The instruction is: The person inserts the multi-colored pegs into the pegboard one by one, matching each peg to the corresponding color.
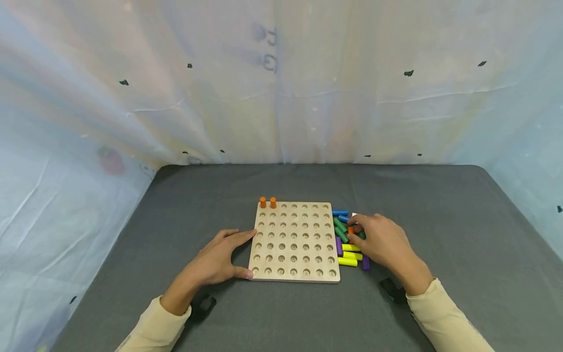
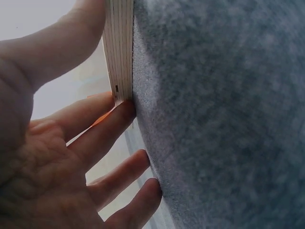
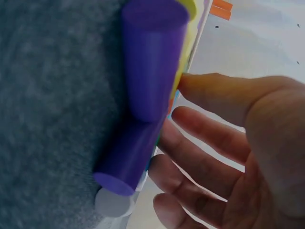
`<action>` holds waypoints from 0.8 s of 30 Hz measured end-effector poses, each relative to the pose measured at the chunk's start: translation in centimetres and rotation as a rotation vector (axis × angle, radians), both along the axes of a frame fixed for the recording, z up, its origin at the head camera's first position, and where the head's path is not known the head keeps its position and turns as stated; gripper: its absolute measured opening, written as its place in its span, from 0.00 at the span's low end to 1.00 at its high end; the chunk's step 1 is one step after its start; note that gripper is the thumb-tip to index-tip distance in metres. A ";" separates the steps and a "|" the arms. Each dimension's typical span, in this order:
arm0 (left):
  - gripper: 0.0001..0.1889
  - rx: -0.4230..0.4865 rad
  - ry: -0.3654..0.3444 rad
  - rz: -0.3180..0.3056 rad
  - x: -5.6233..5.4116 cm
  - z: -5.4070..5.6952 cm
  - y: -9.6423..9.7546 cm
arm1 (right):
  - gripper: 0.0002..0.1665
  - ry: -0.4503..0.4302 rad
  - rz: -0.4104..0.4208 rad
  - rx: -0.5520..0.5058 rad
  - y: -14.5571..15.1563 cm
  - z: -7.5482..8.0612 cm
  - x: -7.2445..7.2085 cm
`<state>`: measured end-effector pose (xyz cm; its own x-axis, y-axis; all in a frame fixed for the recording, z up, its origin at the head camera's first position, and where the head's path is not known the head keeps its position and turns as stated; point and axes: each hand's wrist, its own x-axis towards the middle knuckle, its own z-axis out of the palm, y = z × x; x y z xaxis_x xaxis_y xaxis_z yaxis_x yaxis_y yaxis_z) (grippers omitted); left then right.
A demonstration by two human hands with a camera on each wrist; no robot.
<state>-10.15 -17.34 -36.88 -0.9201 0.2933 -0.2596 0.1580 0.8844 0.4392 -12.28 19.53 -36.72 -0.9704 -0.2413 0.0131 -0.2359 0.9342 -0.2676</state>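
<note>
A square wooden pegboard (image 1: 293,276) with rows of round holes lies flat, with two orange pegs (image 1: 268,203) upright at its far left corner. My left hand (image 1: 215,259) rests at the board's left side, thumb and index finger spread along the edge; the left wrist view shows fingertips at the board's side (image 2: 119,52). Over the loose pegs to the right is my right hand (image 1: 387,242). Its thumb and index finger stand apart on either side of an orange peg (image 1: 351,235). Purple pegs (image 3: 155,62) lie just below that hand in the right wrist view.
Beside the board's right edge lie green pegs (image 1: 340,230), yellow pegs (image 1: 350,255) and blue pegs (image 1: 340,213), close together. A dark grey cloth (image 1: 281,318) covers the table. Pale sheets (image 1: 281,98) hang behind it and at both sides.
</note>
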 end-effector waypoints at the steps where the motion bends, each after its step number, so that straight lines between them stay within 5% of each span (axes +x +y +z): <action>1: 0.52 -0.001 0.001 0.002 0.0 0.0 0.0 | 0.16 0.000 -0.004 0.000 0.0 0.0 0.0; 24: 0.53 -0.002 0.007 0.011 0.1 0.0 0.2 | 0.20 -0.090 -0.053 -0.080 0.3 -0.4 -0.4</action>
